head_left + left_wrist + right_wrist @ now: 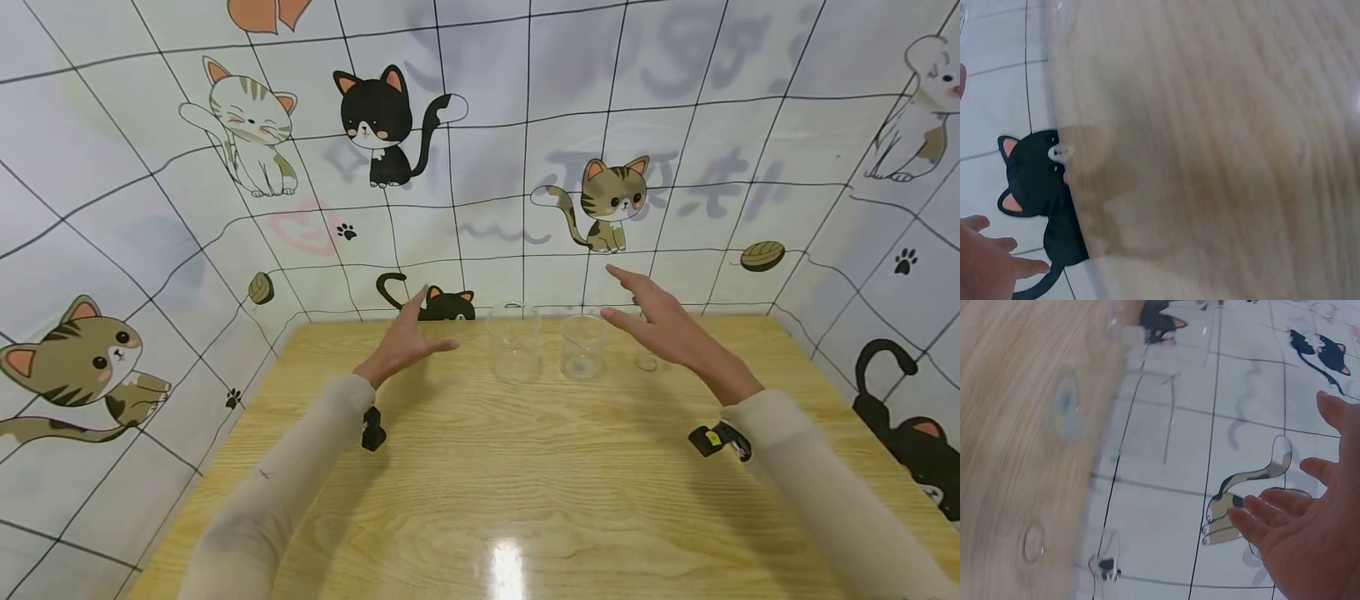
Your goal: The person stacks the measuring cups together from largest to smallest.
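Note:
My left hand (405, 343) is held in the air at the left of the glassware, thumb pointing right and fingers spread, holding nothing. My right hand (666, 327) hovers on the other side with its fingers extended and apart, also empty. Between the hands, a large clear glass beaker (514, 350) stands upright near the table's back edge. To its right is a smaller clear beaker (582, 354), nearest to my right thumb. A third, narrow clear glass vessel (647, 362) is partly hidden behind my right hand; its exact kind cannot be told.
The glassware stands on a light wood-grain table (487, 467). A white tiled-pattern wall covering (495, 150) with cartoon cats rises behind the table and along both sides. Small black wrist cameras (372, 429) are strapped below both sleeves.

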The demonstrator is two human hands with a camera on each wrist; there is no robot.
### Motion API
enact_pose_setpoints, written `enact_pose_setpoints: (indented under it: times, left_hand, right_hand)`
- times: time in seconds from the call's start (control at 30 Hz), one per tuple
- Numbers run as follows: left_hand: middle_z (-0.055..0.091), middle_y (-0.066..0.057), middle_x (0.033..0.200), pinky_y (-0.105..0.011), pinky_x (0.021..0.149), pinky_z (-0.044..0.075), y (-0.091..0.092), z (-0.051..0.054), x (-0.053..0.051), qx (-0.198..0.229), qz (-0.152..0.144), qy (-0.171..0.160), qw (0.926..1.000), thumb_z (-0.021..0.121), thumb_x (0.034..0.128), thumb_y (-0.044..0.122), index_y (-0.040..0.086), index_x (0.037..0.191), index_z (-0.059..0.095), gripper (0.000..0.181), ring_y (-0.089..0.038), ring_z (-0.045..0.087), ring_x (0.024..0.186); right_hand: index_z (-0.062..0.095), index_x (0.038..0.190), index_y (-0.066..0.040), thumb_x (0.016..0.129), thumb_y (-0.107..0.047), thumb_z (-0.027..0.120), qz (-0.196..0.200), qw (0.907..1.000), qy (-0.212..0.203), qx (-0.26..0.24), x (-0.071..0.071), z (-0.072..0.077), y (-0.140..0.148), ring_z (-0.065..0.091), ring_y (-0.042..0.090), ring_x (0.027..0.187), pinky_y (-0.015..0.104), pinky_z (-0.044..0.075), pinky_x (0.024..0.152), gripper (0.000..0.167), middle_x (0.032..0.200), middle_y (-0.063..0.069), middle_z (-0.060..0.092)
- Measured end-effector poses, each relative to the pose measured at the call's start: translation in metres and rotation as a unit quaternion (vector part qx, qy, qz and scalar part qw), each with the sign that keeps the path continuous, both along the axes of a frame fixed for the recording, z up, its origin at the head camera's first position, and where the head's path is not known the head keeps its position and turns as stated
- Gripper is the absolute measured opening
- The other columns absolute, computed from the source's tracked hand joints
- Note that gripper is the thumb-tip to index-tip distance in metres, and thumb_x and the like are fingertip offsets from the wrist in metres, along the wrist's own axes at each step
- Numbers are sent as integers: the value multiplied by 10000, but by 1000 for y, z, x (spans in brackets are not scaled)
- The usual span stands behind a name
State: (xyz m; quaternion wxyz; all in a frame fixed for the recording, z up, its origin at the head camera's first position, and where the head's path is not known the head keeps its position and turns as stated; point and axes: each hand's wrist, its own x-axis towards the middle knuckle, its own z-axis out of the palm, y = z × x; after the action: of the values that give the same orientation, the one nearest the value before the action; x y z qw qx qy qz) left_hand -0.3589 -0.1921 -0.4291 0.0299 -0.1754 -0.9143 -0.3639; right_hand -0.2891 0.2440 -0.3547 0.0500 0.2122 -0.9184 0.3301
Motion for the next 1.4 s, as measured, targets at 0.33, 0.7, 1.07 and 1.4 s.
enact_pose_setpoints:
  times: [0.33,0.7,1.07,1.4]
  left_hand:
    - [94,-34,1753,-643,1228,273,35,-14,12,533,-274,-392,9974,894,789,446,263,1678,48,1240,-344,178,1604]
    - [140,-51,1751,-606,1226,307,71,-18,16,831,-555,-676,9927,913,770,438,383,1654,-22,1288,-344,233,1592]
    - [164,-77,1742,-597,1215,332,94,-24,13,993,-528,-820,9903,925,779,340,330,1666,-6,1286,-387,273,1569]
    - [237,-69,1718,-617,1179,371,113,-30,10,1413,-611,-900,9840,920,777,377,195,1640,147,1173,-416,314,1535]
  right_hand:
    - [144,1671,-215,1000,-328,701,420,9967,-20,-695,2,-14,-38,340,433,1525,596,383,1177,879,1716,154,218]
    - [112,1673,-177,934,-296,788,609,9928,-385,-957,-8,-26,-69,354,460,1511,604,394,1167,1009,1703,205,216]
    - [79,1672,-135,889,-247,834,698,9900,-562,-1088,-21,-35,-94,269,459,1548,597,333,1209,1093,1702,227,186]
    - [104,1666,-108,876,-215,810,672,9910,-602,-986,-33,-48,-111,254,466,1548,631,336,1196,1065,1710,219,165]
